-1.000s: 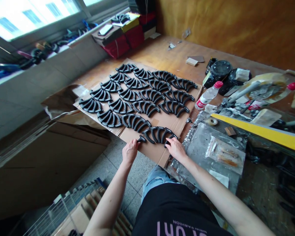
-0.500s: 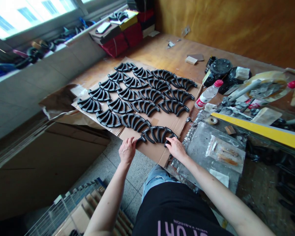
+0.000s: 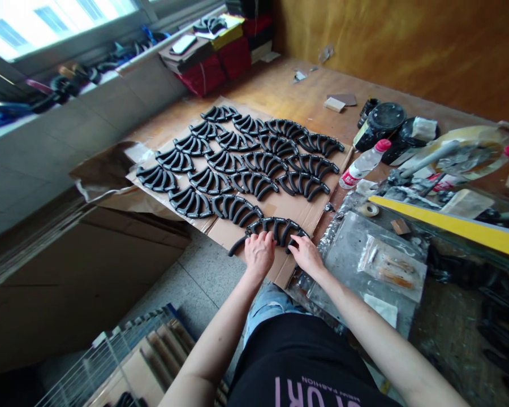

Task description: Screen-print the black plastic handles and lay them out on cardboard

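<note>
A cardboard sheet (image 3: 225, 230) fills the middle of the wooden surface (image 3: 275, 82), its near left edge above a tiled floor (image 3: 197, 268). Bare wood stretches beyond the sheet's far edge, while a bottle (image 3: 360, 167) with a red cap stands just past the right edge. A yellow bar (image 3: 449, 227) and a plastic bag (image 3: 392, 265) crowd the right side farther out. A bare patch of cardboard lies between the nearest fan of curved black pieces (image 3: 283, 226) and the rows (image 3: 261, 164) beyond it; another opens on the near side, between the forearms.

At the near edge, a person's left hand (image 3: 259, 252) covers part of that nearest fan, with a curved piece (image 3: 237, 245) extending left of the knuckles to the cardboard's edge. The right hand (image 3: 306, 254) has its fingertips on the fan's rightmost piece (image 3: 289, 247), thumb nearest the person. Whether either grip is clamped on a piece cannot be told. The two hands sit near each other, slightly apart.
</note>
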`<state>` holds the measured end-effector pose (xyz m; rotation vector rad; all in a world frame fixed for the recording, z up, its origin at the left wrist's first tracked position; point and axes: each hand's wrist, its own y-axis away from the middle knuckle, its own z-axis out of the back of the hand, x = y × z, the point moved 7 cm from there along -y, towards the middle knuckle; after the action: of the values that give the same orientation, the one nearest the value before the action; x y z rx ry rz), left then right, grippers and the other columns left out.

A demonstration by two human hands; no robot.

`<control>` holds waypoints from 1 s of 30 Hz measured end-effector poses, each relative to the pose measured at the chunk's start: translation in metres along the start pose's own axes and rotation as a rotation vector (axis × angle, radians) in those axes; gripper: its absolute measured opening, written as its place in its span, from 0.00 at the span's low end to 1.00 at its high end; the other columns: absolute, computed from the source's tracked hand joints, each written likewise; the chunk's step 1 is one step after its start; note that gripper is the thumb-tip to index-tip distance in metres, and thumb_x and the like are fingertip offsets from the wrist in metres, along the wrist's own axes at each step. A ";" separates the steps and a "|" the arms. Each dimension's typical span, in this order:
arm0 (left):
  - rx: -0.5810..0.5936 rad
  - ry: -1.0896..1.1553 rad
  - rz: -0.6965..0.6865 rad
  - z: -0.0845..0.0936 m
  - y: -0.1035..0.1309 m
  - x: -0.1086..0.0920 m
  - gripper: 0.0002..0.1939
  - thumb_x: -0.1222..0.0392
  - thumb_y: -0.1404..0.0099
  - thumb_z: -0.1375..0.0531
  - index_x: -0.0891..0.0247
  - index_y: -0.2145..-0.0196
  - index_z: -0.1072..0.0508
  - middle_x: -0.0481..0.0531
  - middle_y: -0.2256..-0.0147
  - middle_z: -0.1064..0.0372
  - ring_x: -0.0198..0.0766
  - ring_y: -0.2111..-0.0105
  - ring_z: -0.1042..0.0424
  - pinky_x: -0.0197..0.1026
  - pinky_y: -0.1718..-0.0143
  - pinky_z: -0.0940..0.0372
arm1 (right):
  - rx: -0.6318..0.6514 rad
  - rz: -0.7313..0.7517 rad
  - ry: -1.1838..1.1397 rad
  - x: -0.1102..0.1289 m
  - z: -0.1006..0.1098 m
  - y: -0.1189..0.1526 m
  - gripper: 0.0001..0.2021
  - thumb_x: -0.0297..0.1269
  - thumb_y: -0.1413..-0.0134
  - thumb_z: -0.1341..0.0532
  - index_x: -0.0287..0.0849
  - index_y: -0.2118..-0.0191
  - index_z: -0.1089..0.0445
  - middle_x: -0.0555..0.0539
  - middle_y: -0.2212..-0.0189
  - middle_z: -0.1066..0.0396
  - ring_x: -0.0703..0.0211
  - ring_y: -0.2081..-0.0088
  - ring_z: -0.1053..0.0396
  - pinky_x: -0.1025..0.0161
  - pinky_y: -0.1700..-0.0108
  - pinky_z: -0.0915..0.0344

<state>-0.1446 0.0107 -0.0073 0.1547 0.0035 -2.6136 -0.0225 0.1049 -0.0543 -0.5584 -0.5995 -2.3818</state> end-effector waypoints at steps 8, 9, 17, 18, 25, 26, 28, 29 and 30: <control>0.170 0.061 0.060 -0.011 -0.006 -0.024 0.17 0.53 0.32 0.46 0.61 0.49 0.31 0.58 0.52 0.29 0.48 0.54 0.31 0.50 0.52 0.43 | 0.013 -0.014 -0.010 -0.002 -0.001 -0.001 0.21 0.36 0.39 0.41 0.38 0.41 0.34 0.38 0.49 0.30 0.53 0.47 0.31 0.60 0.44 0.38; 0.185 0.071 0.070 -0.013 -0.007 -0.025 0.17 0.53 0.32 0.46 0.61 0.48 0.31 0.58 0.52 0.29 0.49 0.54 0.31 0.50 0.52 0.43 | 0.013 -0.013 -0.013 -0.002 -0.001 -0.001 0.21 0.36 0.39 0.41 0.39 0.41 0.34 0.38 0.49 0.30 0.53 0.47 0.31 0.60 0.44 0.38; 0.196 0.087 0.094 -0.019 -0.015 -0.029 0.21 0.54 0.33 0.44 0.62 0.45 0.33 0.58 0.54 0.27 0.49 0.55 0.29 0.50 0.52 0.41 | -0.018 0.016 -0.015 -0.002 0.000 -0.003 0.20 0.36 0.39 0.42 0.38 0.42 0.33 0.38 0.51 0.29 0.53 0.49 0.30 0.59 0.45 0.37; 0.191 0.089 0.091 -0.019 -0.016 -0.029 0.20 0.54 0.33 0.43 0.62 0.45 0.32 0.58 0.55 0.27 0.49 0.55 0.29 0.49 0.52 0.41 | -0.021 0.019 -0.011 -0.003 0.001 -0.004 0.20 0.36 0.38 0.42 0.38 0.42 0.33 0.38 0.51 0.29 0.53 0.49 0.30 0.59 0.45 0.37; 0.124 0.121 0.040 -0.017 -0.010 -0.027 0.19 0.56 0.33 0.44 0.59 0.45 0.33 0.57 0.49 0.28 0.46 0.53 0.29 0.48 0.53 0.40 | -0.016 0.006 -0.001 -0.005 0.006 -0.009 0.21 0.36 0.39 0.41 0.38 0.42 0.33 0.38 0.50 0.29 0.54 0.49 0.31 0.60 0.43 0.39; 0.098 0.125 0.031 -0.016 -0.008 -0.025 0.20 0.56 0.33 0.44 0.59 0.45 0.33 0.57 0.47 0.29 0.47 0.51 0.30 0.48 0.52 0.40 | -0.010 0.001 -0.006 -0.005 0.006 -0.009 0.21 0.36 0.39 0.41 0.38 0.42 0.33 0.38 0.50 0.29 0.54 0.49 0.31 0.61 0.43 0.39; 0.055 0.126 0.022 -0.014 -0.005 -0.022 0.20 0.56 0.33 0.45 0.59 0.44 0.33 0.57 0.45 0.30 0.47 0.49 0.32 0.50 0.51 0.40 | -0.001 -0.010 -0.013 -0.005 0.007 -0.008 0.21 0.36 0.39 0.41 0.39 0.41 0.33 0.39 0.50 0.30 0.54 0.48 0.31 0.61 0.43 0.39; 0.046 0.125 0.026 -0.015 -0.004 -0.020 0.20 0.56 0.33 0.45 0.59 0.44 0.33 0.57 0.45 0.31 0.47 0.48 0.32 0.51 0.50 0.39 | 0.005 -0.016 -0.015 -0.004 0.007 -0.008 0.21 0.36 0.39 0.41 0.39 0.41 0.33 0.39 0.49 0.30 0.54 0.48 0.31 0.62 0.43 0.39; 0.046 0.124 0.032 -0.016 -0.003 -0.019 0.20 0.56 0.33 0.45 0.59 0.44 0.33 0.56 0.45 0.31 0.47 0.48 0.32 0.51 0.50 0.39 | 0.009 -0.021 -0.016 -0.004 0.008 -0.008 0.20 0.37 0.38 0.41 0.39 0.41 0.33 0.39 0.49 0.30 0.55 0.47 0.32 0.62 0.43 0.39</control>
<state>-0.1281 0.0233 -0.0207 0.3307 -0.0159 -2.5696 -0.0225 0.1163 -0.0524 -0.5703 -0.6260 -2.3950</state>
